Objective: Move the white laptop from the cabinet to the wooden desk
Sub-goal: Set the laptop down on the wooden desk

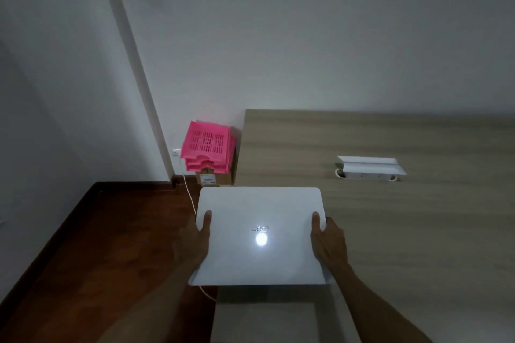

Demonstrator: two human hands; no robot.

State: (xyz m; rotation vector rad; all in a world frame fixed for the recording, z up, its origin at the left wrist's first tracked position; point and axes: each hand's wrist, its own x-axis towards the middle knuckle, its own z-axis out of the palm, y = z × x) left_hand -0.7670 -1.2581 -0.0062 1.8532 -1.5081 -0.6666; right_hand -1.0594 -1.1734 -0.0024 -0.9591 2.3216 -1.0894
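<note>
The closed white laptop (260,234) is held in the air between both hands, lid up with a bright light spot on it. My left hand (195,242) grips its left edge, thumb on top. Its right edge is gripped by my right hand (328,242), thumb on the lid as well. The laptop hovers over the left front corner of the wooden desk (390,217), partly over the floor. Below it, at the bottom of the view, is the light cabinet top (264,320).
A white cable-port flap (370,167) stands open in the desk's middle. Pink plastic baskets (207,147) are stacked on a box against the wall left of the desk. A white cord (189,195) runs from a wall socket down past the laptop. Dark wood floor lies left.
</note>
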